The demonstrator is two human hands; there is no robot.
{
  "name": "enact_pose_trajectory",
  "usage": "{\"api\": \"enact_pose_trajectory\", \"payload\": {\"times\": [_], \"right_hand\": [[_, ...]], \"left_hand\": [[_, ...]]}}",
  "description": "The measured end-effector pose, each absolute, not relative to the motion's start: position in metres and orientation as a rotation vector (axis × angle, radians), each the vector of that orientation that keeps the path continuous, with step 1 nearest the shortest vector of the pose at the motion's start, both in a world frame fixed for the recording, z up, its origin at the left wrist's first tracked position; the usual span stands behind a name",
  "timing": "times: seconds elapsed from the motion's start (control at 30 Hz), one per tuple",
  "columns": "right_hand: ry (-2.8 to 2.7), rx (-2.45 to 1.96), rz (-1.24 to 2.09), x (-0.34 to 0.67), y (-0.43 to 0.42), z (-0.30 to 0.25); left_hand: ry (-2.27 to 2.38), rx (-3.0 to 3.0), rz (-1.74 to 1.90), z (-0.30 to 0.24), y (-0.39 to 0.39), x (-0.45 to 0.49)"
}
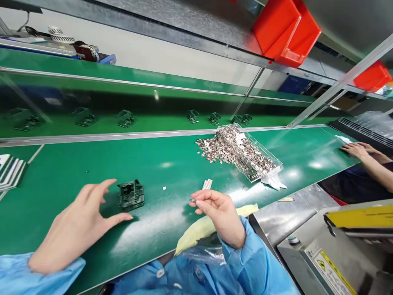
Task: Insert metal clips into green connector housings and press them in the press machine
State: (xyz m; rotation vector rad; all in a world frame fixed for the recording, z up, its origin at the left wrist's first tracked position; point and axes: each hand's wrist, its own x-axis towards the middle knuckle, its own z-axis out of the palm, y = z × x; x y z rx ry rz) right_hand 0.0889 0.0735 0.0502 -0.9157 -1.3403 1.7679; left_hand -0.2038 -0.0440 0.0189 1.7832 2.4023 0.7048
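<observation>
My left hand point(76, 225) is open, fingers spread around a small dark plastic housing point(131, 195) that sits on the green bench mat point(172, 164); thumb and forefinger bracket it without clearly touching. My right hand point(219, 213) is closed in a pinch on a small metal piece point(192, 200), held just above the mat to the right of the housing. A clear tray point(278, 164) heaped with several small metal clips point(236, 149) lies further back on the right. A tiny white ribbed piece point(207, 184) and a white speck point(164, 188) lie on the mat between.
Several more dark housings point(125, 118) ride the green conveyor behind a metal rail point(92, 137). Another person's hand point(357, 149) rests at the right end. Red bins point(285, 28) hang overhead. A grey machine with a yellow label point(334, 266) stands at lower right. Stacked cards point(10, 172) lie at far left.
</observation>
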Motion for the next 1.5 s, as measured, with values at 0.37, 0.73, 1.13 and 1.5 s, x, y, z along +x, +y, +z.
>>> {"api": "enact_pose_trajectory", "payload": {"times": [0.37, 0.73, 1.13, 1.5], "right_hand": [[-1.165, -1.084, 1.549, 0.092, 0.034, 0.022], [-1.325, -1.092, 1.282, 0.075, 0.003, 0.030], [-1.117, -1.171, 1.251, 0.046, -0.004, 0.015], [-1.062, -1.140, 1.144, 0.034, -0.012, 0.001]], "left_hand": [[1.984, 1.655, 0.865, -0.005, -0.018, -0.220], [1.067, 1.012, 1.273, 0.002, -0.022, -0.093], [0.966, 0.943, 1.332, -0.009, -0.021, -0.082], [1.044, 1.009, 1.392, -0.007, -0.025, -0.081]]}}
